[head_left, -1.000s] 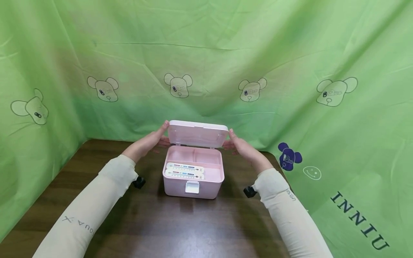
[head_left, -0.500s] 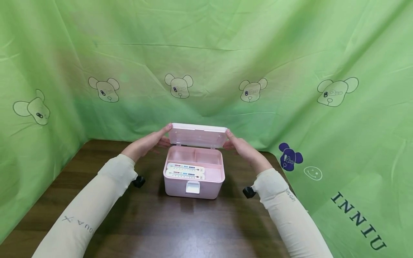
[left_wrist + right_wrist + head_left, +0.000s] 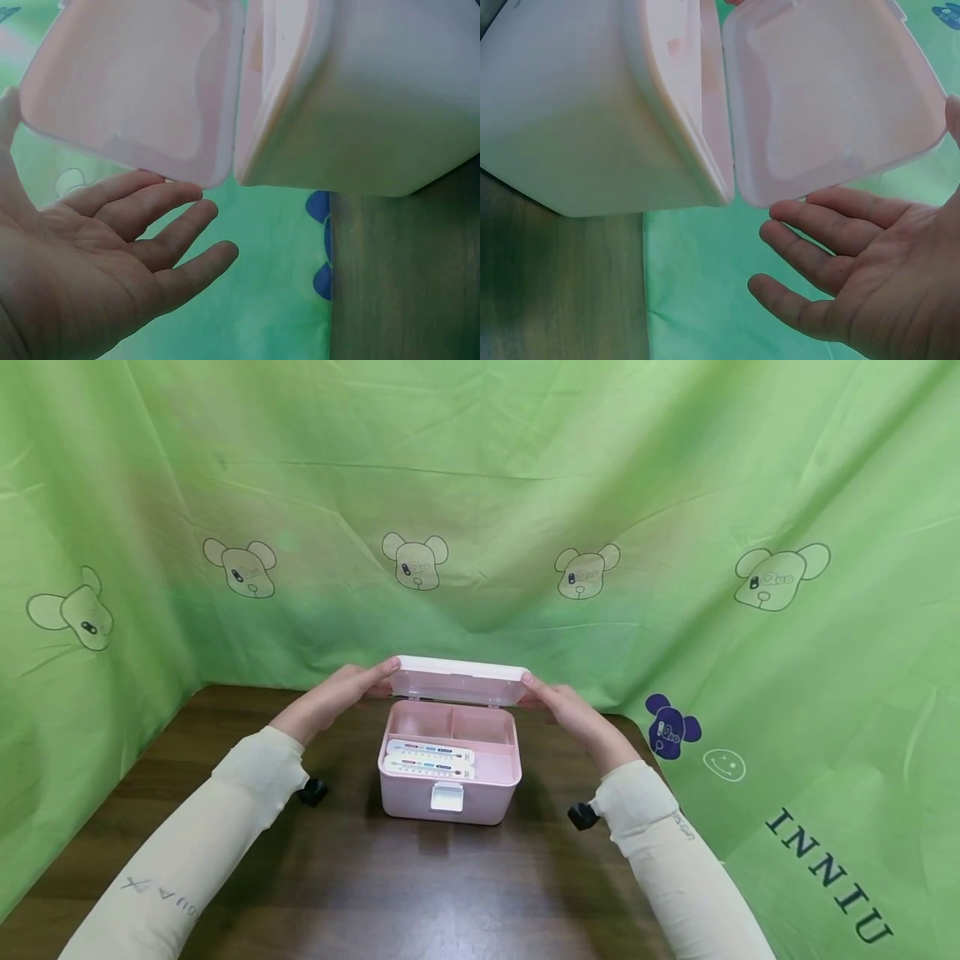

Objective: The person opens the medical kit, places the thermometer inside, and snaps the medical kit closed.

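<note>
A pink storage box (image 3: 450, 802) stands on the table with its hinged lid (image 3: 459, 683) raised and leaning back. At the lid's left end, my left hand (image 3: 337, 693) has its thumb on the front corner. The left wrist view shows that hand's loosely spread fingers (image 3: 180, 244) by the lid's side, the upper ones against its edge. My right hand (image 3: 570, 710) mirrors this at the right end, thumb on the corner, with extended fingers (image 3: 802, 251) at the lid's edge. Inside the box, two white strips (image 3: 429, 767) with printed scales lie in the front compartment.
Two smaller compartments (image 3: 422, 720) sit at the back of the box, and a white latch (image 3: 447, 797) hangs on its front. Green fabric (image 3: 480, 510) with printed mouse heads hangs behind the brown wooden table (image 3: 427, 893).
The lid's free edge has tipped backward and lower, with both hands moving along with it. The box and the strips inside have stayed put.
</note>
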Available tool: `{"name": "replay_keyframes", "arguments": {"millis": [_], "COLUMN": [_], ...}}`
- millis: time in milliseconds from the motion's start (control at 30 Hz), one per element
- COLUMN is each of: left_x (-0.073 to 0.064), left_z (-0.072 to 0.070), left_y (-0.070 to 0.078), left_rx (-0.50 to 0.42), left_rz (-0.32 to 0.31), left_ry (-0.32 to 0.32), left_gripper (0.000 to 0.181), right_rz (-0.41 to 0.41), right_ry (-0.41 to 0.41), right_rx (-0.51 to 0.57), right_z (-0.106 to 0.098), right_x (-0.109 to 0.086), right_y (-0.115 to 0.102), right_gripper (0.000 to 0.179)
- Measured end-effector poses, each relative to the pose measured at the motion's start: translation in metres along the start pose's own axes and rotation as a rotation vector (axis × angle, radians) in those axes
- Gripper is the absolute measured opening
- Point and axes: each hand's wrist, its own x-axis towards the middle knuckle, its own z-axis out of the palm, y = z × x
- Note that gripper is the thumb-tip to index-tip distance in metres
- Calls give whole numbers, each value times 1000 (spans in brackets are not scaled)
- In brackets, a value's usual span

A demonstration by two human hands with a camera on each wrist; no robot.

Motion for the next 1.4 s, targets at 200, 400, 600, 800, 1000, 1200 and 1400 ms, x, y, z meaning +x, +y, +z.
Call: {"name": "replay_keyframes", "arguments": {"millis": [200,400,600,800,1000,1200,1400], "left_x": [-7,-15,-23,-30,-36,-42,-51], "left_z": [-2,0,6,14,21,29,41], "left_y": [5,7,4,4,4,0,-5], "left_rx": [-15,-26,-14,-10,26,45,60], "left_rz": [0,37,36,59,57,79,99], "left_ry": [-7,1,53,61,53,95,140], "left_gripper": [94,79,70,62,68,69,69], "right_rz": [16,23,14,-15,-33,-52,-57], "right_ry": [52,99,141,189,245,299,313], "right_rx": [13,31,16,-18,-39,-72,-85], "right_z": [3,7,12,19,27,35,44], "right_x": [-6,-14,-25,-33,-40,-47,-53], "right_y": [-2,-5,-5,-3,0,4,6], "right_gripper": [79,72,64,57,57,55,55]}}
